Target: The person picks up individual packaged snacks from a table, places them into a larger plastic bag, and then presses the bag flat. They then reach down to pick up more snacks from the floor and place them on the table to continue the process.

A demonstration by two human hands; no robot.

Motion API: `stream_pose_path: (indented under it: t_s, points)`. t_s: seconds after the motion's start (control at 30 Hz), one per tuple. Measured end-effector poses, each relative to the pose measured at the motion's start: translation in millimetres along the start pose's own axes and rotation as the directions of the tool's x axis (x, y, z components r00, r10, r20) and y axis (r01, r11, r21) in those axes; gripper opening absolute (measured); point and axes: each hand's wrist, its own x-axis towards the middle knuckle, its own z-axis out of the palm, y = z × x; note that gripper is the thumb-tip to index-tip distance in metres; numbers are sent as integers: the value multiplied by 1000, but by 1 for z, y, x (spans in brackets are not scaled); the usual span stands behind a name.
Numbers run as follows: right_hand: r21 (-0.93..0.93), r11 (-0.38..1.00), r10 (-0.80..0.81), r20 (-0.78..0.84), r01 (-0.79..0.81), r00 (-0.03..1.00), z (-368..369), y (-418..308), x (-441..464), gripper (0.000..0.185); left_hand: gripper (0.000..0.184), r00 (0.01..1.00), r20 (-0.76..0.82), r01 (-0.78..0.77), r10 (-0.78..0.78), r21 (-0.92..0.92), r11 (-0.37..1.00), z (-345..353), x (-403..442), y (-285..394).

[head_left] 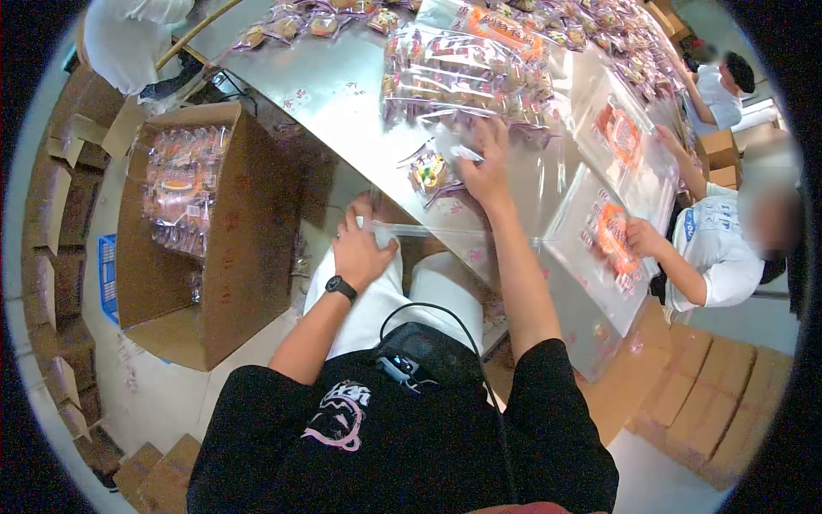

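My left hand, with a dark watch on its wrist, is over my lap, its fingers closed on the edge of a clear plastic bag. The bag stretches right along the table's edge. On the metal table, my right hand has bent fingers at the near side of rows of wrapped packets. Something small and white shows by its thumb; what its fingers grip is unclear. One loose packet with a yellow and green print lies just left of this hand.
An open carton holding stacked packets stands at left. Many more packets cover the far table. At right, a co-worker's hand touches printed clear bags. Another person stands at upper left. Cartons are at lower right.
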Motion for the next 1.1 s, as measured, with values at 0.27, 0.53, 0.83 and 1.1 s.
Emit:
stream_pose_path:
  t_s: [0.27, 0.53, 0.83, 1.1]
  points:
    - [-198, 980, -25, -157, -7, 987, -1, 7, -9, 59, 103, 999, -52, -14, 11, -41, 999, 16, 5, -14]
    - [-175, 984, 13, -112, -32, 994, 1, 18, -10, 70, 100, 998, -63, -20, 17, -50, 999, 10, 4, -5]
    - [-136, 980, 134, -75, -143, 988, -3, 8, -11, 72, 98, 997, -73, -22, 17, -75, 997, 6, 1, -2]
    - [-157, 984, 75, -87, -88, 993, -3, 13, -10, 74, 82, 961, -250, -157, 120, -134, 979, 21, 6, -16]
